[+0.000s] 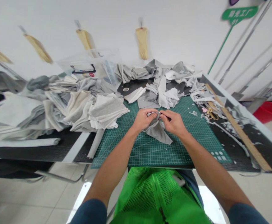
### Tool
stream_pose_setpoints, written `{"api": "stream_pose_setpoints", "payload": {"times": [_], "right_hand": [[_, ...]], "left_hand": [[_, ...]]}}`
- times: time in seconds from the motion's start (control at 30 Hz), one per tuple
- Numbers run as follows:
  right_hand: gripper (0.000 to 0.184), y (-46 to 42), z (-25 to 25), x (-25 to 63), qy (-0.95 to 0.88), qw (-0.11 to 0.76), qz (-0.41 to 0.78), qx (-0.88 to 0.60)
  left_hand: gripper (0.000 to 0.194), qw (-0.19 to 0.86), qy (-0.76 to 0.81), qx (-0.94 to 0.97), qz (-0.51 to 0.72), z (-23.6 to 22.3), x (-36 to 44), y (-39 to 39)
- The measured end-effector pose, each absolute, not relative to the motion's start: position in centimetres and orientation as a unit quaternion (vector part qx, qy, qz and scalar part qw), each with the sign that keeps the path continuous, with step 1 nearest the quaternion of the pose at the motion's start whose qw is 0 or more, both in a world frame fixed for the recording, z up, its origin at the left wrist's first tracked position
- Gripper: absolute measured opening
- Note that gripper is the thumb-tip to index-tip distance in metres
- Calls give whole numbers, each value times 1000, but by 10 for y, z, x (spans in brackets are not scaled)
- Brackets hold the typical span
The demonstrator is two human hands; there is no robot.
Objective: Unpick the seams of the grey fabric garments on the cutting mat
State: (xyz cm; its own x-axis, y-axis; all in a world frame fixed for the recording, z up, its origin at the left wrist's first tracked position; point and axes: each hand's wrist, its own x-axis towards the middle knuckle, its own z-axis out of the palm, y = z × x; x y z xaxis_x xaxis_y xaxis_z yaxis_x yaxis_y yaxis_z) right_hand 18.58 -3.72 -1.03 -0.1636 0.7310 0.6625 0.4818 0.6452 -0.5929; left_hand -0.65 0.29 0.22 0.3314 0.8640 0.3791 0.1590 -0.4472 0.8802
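Note:
Both hands meet over the green cutting mat [117, 149], pinching one piece of grey fabric [159, 132] between them. My left hand [144, 119] is closed on the fabric's upper left part, thumb toward the middle. Close beside it, my right hand [173, 122] grips the same cloth at its upper right; a small dark thing shows by its fingers, too small to name. The rest of the cloth hangs below the fingers to a point near the mat. Just beyond the hands lie crumpled grey and white fabric scraps [165, 93].
Heaped fabric pieces [80, 105] cover the table's left side, before a clear plastic box [89, 65]. Gold-handled scissors [212, 114], a wooden ruler [240, 130] and scraps lie right. A tape roll [126, 89] sits behind the mat. A red bucket [269, 111] stands beyond the table.

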Motion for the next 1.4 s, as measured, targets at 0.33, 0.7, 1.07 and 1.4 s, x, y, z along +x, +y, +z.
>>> {"api": "stream_pose_setpoints", "payload": {"times": [0.33, 0.7, 1.07, 1.4], "right_hand": [[28, -35, -13, 186, -711, 536, 166, -423], [42, -30, -9, 192, -583, 569, 354, -460], [22, -30, -12, 188, -660, 480, 364, -449], [27, -31, -11, 185, -625, 543, 363, -428]], "left_hand": [[29, 399, 350, 714, 457, 4, -5, 1], [26, 492, 356, 623, 494, 8, -1, -3], [25, 432, 339, 645, 532, 4, -6, 6], [12, 268, 358, 791, 419, 10, -6, 1]]}}
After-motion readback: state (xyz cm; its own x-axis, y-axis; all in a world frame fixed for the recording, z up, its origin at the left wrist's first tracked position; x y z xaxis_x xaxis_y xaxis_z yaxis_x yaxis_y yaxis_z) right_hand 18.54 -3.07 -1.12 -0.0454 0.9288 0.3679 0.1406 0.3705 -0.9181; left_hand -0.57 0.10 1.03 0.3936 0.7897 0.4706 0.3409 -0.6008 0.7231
